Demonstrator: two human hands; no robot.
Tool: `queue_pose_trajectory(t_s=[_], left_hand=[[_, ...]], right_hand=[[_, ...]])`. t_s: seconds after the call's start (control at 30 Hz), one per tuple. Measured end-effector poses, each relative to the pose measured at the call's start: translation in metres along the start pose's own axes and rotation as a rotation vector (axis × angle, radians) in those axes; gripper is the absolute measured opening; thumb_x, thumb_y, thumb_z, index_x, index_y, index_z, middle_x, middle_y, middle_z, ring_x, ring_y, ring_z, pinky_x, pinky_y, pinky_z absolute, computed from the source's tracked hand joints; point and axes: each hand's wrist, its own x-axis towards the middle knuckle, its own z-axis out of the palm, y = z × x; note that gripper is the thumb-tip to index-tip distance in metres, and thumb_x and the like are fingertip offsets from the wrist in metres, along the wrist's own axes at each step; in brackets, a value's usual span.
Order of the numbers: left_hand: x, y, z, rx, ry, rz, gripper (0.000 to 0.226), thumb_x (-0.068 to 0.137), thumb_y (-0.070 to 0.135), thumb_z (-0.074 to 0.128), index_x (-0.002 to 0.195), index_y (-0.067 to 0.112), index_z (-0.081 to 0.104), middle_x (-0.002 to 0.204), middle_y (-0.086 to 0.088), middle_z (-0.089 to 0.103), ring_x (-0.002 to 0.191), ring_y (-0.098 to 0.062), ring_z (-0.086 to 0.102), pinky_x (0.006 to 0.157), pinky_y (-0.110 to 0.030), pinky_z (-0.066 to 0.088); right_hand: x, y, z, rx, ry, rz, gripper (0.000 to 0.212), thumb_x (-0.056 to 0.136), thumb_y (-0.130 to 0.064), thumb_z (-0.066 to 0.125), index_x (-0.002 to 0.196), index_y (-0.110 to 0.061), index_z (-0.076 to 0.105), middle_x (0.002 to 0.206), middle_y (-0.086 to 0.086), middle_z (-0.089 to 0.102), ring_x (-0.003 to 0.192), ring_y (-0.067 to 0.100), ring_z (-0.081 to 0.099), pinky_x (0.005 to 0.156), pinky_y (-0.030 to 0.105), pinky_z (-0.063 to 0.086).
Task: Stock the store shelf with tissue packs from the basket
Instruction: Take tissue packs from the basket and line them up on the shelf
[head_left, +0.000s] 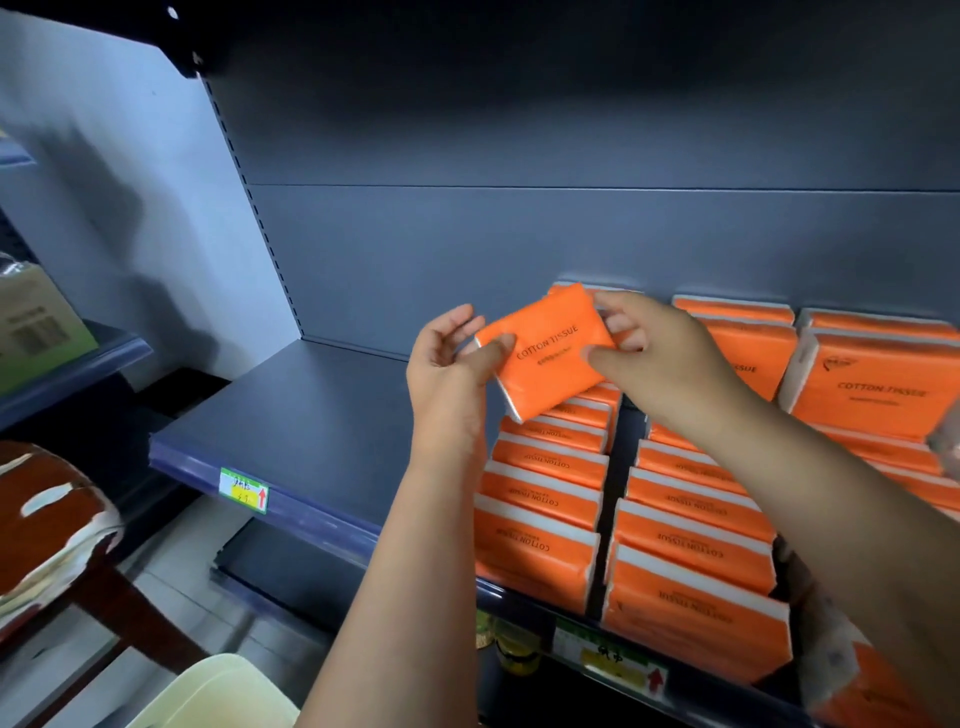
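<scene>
An orange tissue pack marked COTTON TISSUE is held tilted above the dark shelf. My left hand grips its left edge with thumb on top. My right hand pinches its right edge. Below it, rows of orange tissue packs stand upright on the shelf's right half, with more rows and stacked packs further right. A cream basket shows at the bottom left; its contents are hidden.
The shelf's left half is bare, with a price tag on its front rail. A brown and white stool stands at the left. A cardboard box sits on a neighbouring shelf. A lower shelf lies beneath.
</scene>
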Motion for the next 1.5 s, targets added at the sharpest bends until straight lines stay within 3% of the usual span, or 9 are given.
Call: queue_pose_trajectory(t_s=[0.17, 0.4, 0.53, 0.83, 0.97, 1.13, 1.27, 1.37, 1.5], left_hand=[[0.003, -0.009, 0.004, 0.318, 0.051, 0.119, 0.028, 0.078, 0.009, 0.088, 0.1, 0.008, 0.07, 0.086, 0.001, 0.07, 0.076, -0.007, 0.067, 0.078, -0.028, 0.056], [0.006, -0.012, 0.015, 0.609, -0.124, 0.206, 0.044, 0.092, 0.041, 0.069, 0.134, 0.027, 0.065, 0.127, 0.014, 0.068, 0.115, -0.008, 0.065, 0.103, -0.041, 0.053], [0.005, -0.014, 0.016, 0.591, -0.205, 0.127, 0.039, 0.096, 0.027, 0.071, 0.134, 0.022, 0.065, 0.124, 0.009, 0.071, 0.103, -0.007, 0.071, 0.099, -0.044, 0.056], [0.001, -0.018, 0.018, 0.639, -0.311, 0.017, 0.052, 0.09, 0.012, 0.076, 0.128, 0.037, 0.053, 0.127, 0.015, 0.063, 0.121, -0.003, 0.06, 0.104, -0.029, 0.05], [-0.006, -0.012, 0.024, 0.689, -0.299, -0.006, 0.053, 0.096, 0.022, 0.072, 0.142, 0.032, 0.047, 0.128, 0.023, 0.057, 0.122, -0.002, 0.055, 0.102, -0.022, 0.046], [-0.02, 0.003, 0.026, 1.047, -0.236, 0.16, 0.074, 0.1, 0.049, 0.058, 0.16, 0.017, 0.028, 0.162, -0.002, 0.038, 0.149, -0.021, 0.035, 0.113, -0.03, 0.031], [-0.059, 0.014, 0.004, 1.382, -0.129, 0.355, 0.074, 0.101, 0.06, 0.042, 0.157, 0.011, 0.033, 0.159, -0.008, 0.04, 0.148, -0.03, 0.034, 0.116, -0.051, 0.036], [-0.104, 0.034, -0.029, 1.455, -0.068, 0.382, 0.078, 0.097, 0.062, 0.032, 0.157, 0.013, 0.036, 0.163, -0.007, 0.038, 0.153, -0.029, 0.028, 0.12, -0.054, 0.03], [-0.171, 0.067, -0.113, 1.677, 0.073, 0.411, 0.077, 0.097, 0.063, 0.026, 0.156, 0.015, 0.04, 0.164, -0.004, 0.038, 0.154, -0.029, 0.03, 0.119, -0.054, 0.03]], right_hand=[[0.0, 0.009, 0.002, 0.093, 0.107, 0.088, 0.039, 0.085, 0.0, 0.067, 0.105, -0.034, 0.071, 0.092, -0.012, 0.07, 0.085, 0.012, 0.069, 0.083, 0.033, 0.058], [0.003, 0.021, 0.011, 0.22, 0.181, 0.263, 0.044, 0.081, -0.002, 0.062, 0.118, -0.024, 0.07, 0.102, -0.004, 0.074, 0.091, 0.016, 0.071, 0.075, 0.029, 0.055], [-0.004, 0.017, 0.015, 0.222, 0.264, 0.295, 0.041, 0.086, -0.007, 0.064, 0.125, -0.022, 0.065, 0.108, -0.009, 0.069, 0.099, 0.012, 0.066, 0.088, 0.03, 0.053], [-0.006, 0.021, 0.018, 0.202, 0.187, 0.424, 0.039, 0.088, -0.017, 0.064, 0.127, -0.023, 0.062, 0.108, -0.008, 0.069, 0.1, 0.014, 0.066, 0.092, 0.038, 0.055], [-0.01, 0.019, 0.018, 0.186, 0.167, 0.418, 0.017, 0.088, -0.02, 0.062, 0.104, -0.023, 0.063, 0.091, -0.009, 0.067, 0.083, 0.012, 0.063, 0.08, 0.035, 0.053], [-0.032, 0.001, 0.02, 0.096, 0.214, 0.394, 0.014, 0.086, -0.025, 0.054, 0.076, -0.016, 0.053, 0.061, -0.003, 0.05, 0.054, 0.021, 0.046, 0.054, 0.031, 0.034], [-0.064, -0.028, 0.031, 0.011, 0.153, 0.248, 0.018, 0.096, -0.031, 0.052, 0.099, -0.016, 0.063, 0.093, 0.004, 0.067, 0.09, 0.031, 0.062, 0.078, 0.039, 0.048], [-0.099, -0.045, 0.049, -0.228, 0.057, -0.017, 0.051, 0.1, -0.043, 0.044, 0.138, -0.012, 0.056, 0.139, 0.01, 0.06, 0.132, 0.03, 0.051, 0.11, 0.041, 0.04], [-0.158, -0.071, 0.085, -0.37, -0.019, -0.262, 0.073, 0.097, -0.053, 0.03, 0.152, -0.008, 0.044, 0.156, 0.012, 0.047, 0.149, 0.033, 0.036, 0.122, 0.047, 0.029]])
